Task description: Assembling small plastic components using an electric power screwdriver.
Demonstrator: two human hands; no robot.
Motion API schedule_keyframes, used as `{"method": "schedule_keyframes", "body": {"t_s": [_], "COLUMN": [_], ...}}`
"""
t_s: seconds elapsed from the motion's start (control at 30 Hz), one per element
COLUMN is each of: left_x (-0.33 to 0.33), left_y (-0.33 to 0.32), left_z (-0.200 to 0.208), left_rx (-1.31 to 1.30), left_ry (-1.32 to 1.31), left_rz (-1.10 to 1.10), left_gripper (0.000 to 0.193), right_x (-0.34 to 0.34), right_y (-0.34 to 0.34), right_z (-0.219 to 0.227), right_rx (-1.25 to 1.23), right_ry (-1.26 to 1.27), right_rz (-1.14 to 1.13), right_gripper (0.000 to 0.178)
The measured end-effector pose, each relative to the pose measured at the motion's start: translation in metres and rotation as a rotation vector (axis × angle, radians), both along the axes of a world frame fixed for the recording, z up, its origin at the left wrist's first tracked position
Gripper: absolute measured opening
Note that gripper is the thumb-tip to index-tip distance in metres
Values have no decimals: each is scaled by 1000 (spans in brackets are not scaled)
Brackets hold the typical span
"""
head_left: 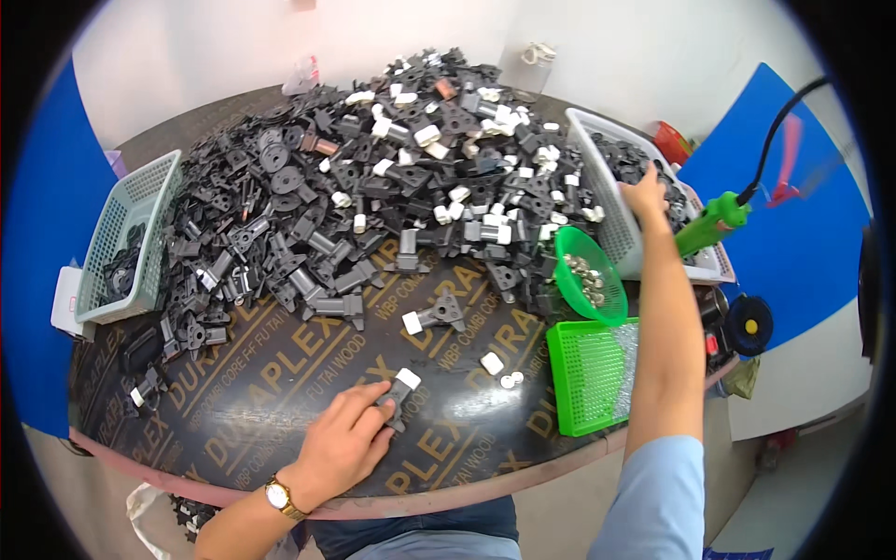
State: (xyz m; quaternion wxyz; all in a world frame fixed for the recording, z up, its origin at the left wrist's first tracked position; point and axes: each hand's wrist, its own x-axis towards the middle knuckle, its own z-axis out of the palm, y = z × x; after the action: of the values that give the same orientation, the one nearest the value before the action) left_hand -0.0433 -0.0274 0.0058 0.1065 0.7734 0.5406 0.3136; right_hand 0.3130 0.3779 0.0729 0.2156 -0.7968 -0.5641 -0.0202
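My left hand (pixel 343 441) rests low on the dark table, its fingers closed on a grey plastic fitting (pixel 399 397) with a white cap. My right hand (pixel 646 196) reaches over the near side of a white basket (pixel 611 210) at the right, among dark grey plastic parts (pixel 627 161). Its fingers look apart, some partly hidden, and I see nothing held in them. Beyond the left hand lies another grey fitting (pixel 443 313) with a white cap. A loose white cap (pixel 492 363) and small white round pieces (pixel 511 380) lie right of the left hand.
A big heap of grey fittings and white caps (pixel 373 177) covers the table's back. At left stands a pale green basket (pixel 149 233). Near my right forearm are a green bowl of metal pieces (pixel 590 277), a green tray (pixel 571 392) and a hanging green power screwdriver (pixel 714 224).
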Motion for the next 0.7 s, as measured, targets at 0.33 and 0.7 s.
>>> {"method": "schedule_keyframes", "body": {"t_s": [0.33,0.7], "left_x": [-7,-5], "left_y": [5,5], "left_z": [0,-2], "left_rx": [-63,-64], "left_ry": [-40,-54], "left_rz": [-46,-80], "left_gripper": [35,35], "right_x": [39,24], "right_y": [77,44], "right_z": [-14,-2], "right_rx": [-308,-210], "right_ry": [-217,-261], "right_rz": [43,-32], "right_gripper": [100,70]}}
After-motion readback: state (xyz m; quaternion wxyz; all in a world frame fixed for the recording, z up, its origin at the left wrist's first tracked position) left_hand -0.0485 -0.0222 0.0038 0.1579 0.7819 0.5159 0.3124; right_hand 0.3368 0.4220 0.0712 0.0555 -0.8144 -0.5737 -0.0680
